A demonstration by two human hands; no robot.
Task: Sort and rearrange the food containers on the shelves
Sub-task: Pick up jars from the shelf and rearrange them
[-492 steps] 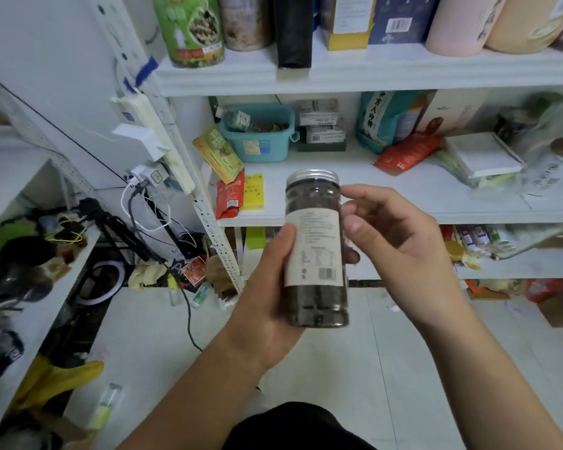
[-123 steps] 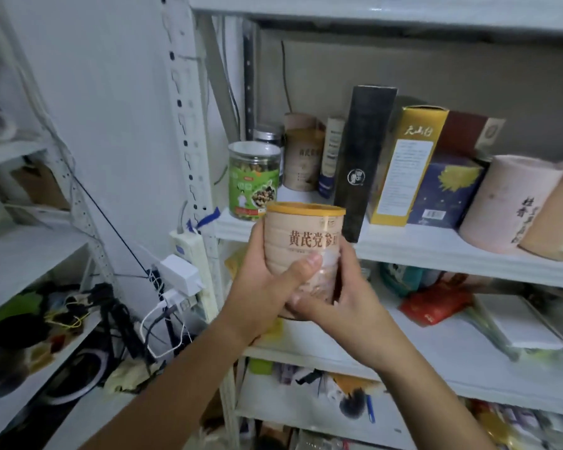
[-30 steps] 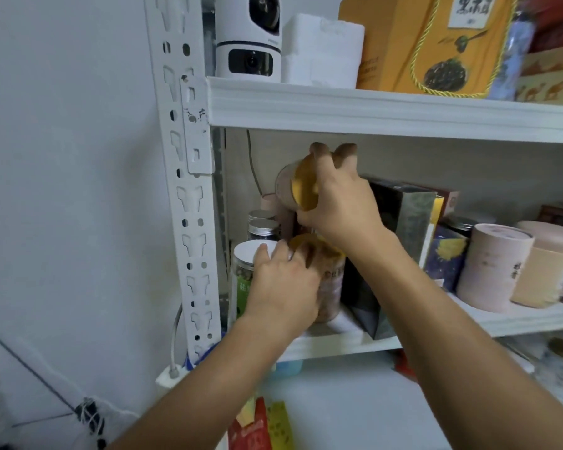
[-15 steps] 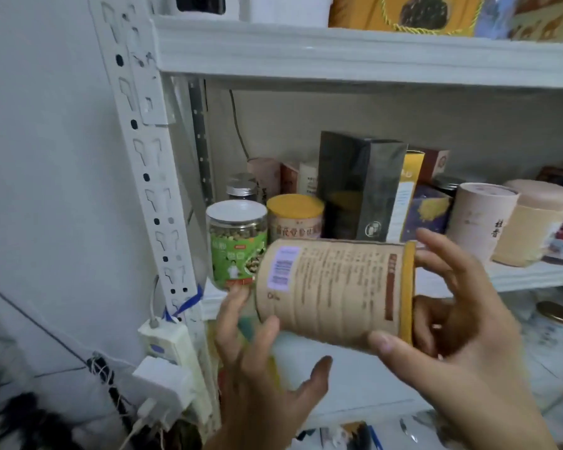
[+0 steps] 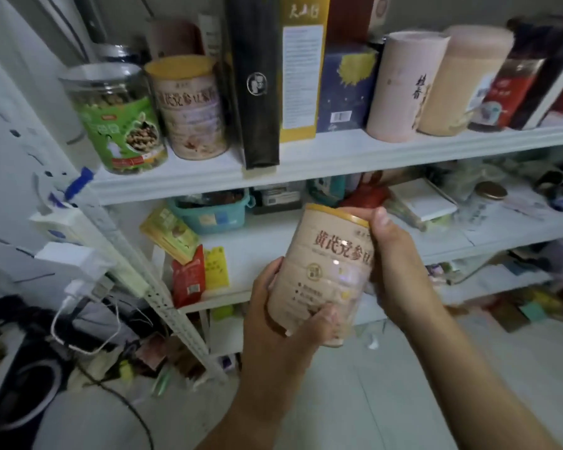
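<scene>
The person is holding a beige can [image 5: 329, 274] upright in front of the shelves, below the upper shelf [image 5: 338, 157]. The left hand [image 5: 273, 310] is curling round its lower body and the right hand [image 5: 394, 254] is gripping near the yellow lid, with the label facing the camera, probably for reading. A matching can [image 5: 190, 108] is standing between a green-labelled jar [image 5: 117, 118] and a black box [image 5: 257, 82] on that shelf, which is likely where like goes with like.

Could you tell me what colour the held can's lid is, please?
The lid of the can is yellow-orange, clearest in the head view.
</scene>
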